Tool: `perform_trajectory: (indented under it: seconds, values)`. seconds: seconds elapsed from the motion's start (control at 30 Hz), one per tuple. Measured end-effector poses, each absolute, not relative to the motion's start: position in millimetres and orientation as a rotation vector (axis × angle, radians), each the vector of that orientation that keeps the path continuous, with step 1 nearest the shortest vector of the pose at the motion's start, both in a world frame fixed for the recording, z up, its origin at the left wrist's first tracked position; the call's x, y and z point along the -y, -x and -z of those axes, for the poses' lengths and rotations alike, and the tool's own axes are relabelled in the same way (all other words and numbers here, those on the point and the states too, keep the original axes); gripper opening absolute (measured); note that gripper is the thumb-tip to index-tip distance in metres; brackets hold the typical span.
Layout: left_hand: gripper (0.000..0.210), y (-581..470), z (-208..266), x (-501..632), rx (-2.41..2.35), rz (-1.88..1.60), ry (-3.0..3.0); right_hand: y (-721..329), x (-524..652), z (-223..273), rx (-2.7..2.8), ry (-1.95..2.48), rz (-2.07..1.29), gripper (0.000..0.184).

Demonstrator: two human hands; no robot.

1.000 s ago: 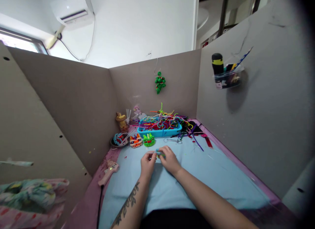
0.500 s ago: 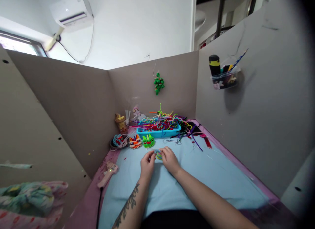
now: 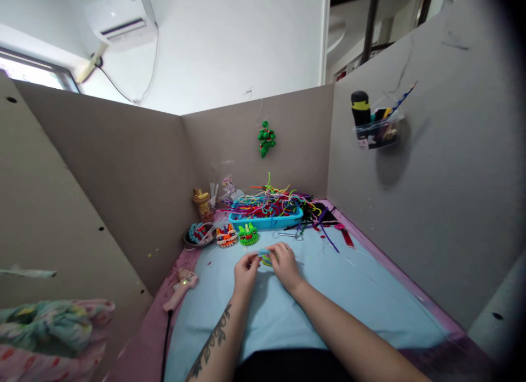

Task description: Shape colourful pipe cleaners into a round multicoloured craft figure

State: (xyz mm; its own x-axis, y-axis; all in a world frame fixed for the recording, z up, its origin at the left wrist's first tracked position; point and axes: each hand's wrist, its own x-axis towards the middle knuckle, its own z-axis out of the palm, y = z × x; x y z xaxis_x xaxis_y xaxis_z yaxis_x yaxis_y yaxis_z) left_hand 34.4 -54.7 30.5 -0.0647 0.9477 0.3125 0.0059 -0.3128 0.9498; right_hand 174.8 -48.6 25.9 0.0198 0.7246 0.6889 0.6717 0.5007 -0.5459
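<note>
Small blue and yellow-green piece (image 3: 267, 258) gripped from two sides

Left hand (image 3: 245, 267), at the piece's eight o'clock, pinches its edge between thumb and finger; right hand (image 3: 284, 264), at four o'clock, grips the opposite side, fingers bent, back of hand up. Piece sits between the fingertips over the blue cloth (image 3: 370, 294); green figure (image 3: 249, 235) at eleven o'clock. Against one second earlier, hand positions are nearly unchanged; more yellow-green shows between the fingertips

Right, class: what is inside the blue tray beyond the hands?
The blue tray holds a tangled heap of strands in many colours, some sticking out over its rim. The heap covers the tray's floor, so anything underneath is hidden.
</note>
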Motion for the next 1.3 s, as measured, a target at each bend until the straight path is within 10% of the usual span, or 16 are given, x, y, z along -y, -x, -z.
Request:
perform_trajectory:
  seconds: [1.3]
  values:
    - [0.036, -30.4, -35.5, 51.5, -1.108, -1.524, -1.237, -170.8, 52.5, -23.9, 1.808, 1.106, -0.165, 0.019]
